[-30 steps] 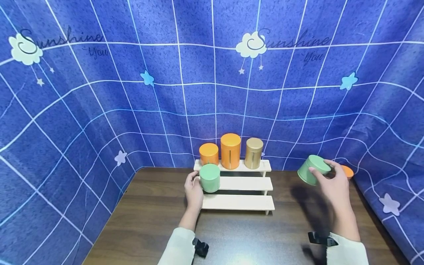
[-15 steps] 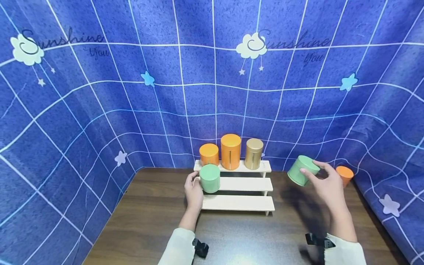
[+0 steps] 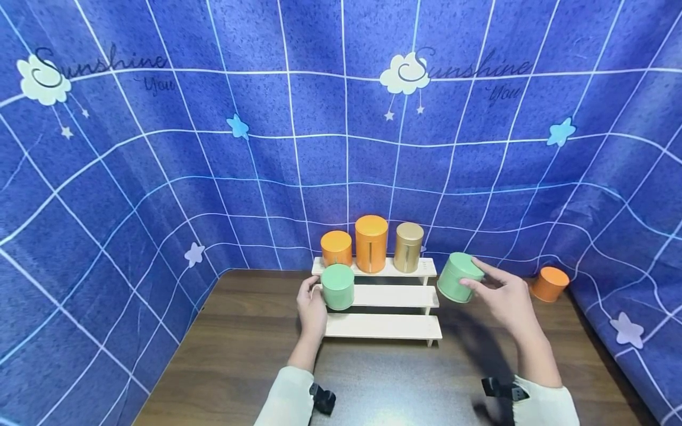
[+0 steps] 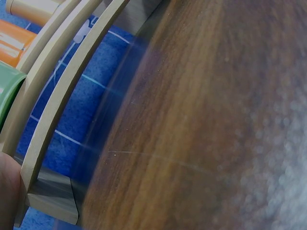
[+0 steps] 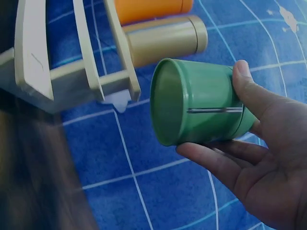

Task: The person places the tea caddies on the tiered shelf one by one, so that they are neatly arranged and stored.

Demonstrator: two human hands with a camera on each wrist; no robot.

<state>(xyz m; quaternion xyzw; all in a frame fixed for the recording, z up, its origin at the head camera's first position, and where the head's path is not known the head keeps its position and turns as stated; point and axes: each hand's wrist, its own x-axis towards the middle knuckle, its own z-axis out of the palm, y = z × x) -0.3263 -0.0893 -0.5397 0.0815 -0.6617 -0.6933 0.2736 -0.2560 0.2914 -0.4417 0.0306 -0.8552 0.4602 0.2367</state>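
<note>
A green tin (image 3: 338, 287) sits upright at the left end of the rack's middle shelf. My left hand (image 3: 311, 307) is at its left side with fingers curled against it; the contact is partly hidden. In the left wrist view, only a fingertip (image 4: 8, 187) shows by the shelf end, below the green tin (image 4: 7, 88). Just off the rack's right end, my right hand (image 3: 503, 299) pinches a second green tin (image 3: 458, 278) in the air, slightly tilted. The right wrist view shows the thumb and fingers on opposite sides of this slotted tin (image 5: 206, 103).
The three-step white rack (image 3: 383, 325) stands on a brown table (image 3: 240, 349). Its top shelf bears a short orange tin (image 3: 336, 247), a tall orange tin (image 3: 371, 242) and a gold tin (image 3: 408, 247). Another orange tin (image 3: 550, 284) stands at right, before the blue curtain (image 3: 479, 177).
My right hand has moved left with its green tin, toward the rack, and the tin has become more upright. The orange tin at right is now uncovered. My left hand has stayed still.
</note>
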